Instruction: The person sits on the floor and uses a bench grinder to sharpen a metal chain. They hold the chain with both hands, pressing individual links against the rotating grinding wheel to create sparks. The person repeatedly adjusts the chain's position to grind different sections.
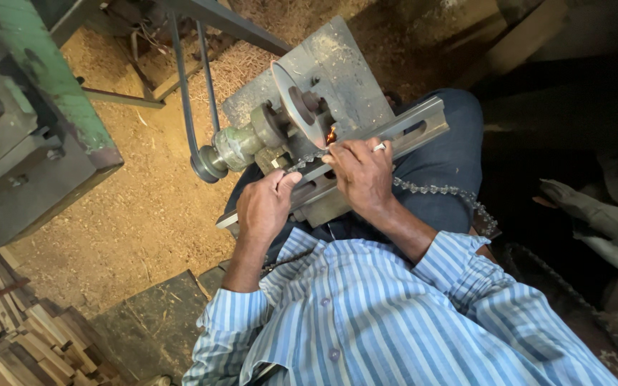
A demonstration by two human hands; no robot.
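A saw chain (pixel 446 191) runs across the metal rest bar (pixel 410 125) of a bench grinder. My left hand (pixel 265 206) pinches the chain at the bar's near end. My right hand (pixel 361 171), with a ring on one finger, presses the chain down right under the thin grinding disc (pixel 293 106), where orange sparks (pixel 331 134) show. The loose length of chain trails off to the right over my blue trouser leg (pixel 452 154). My striped blue shirt (pixel 366 314) fills the bottom of the view.
A belt (pixel 189 107) runs from the grinder's pulley (pixel 207 163) up to the top. A green and grey machine (pixel 30 121) stands at left on a sawdust floor (pixel 144 207). Stacked wood offcuts (pixel 23 343) lie at bottom left; dark scrap (pixel 595 214) at right.
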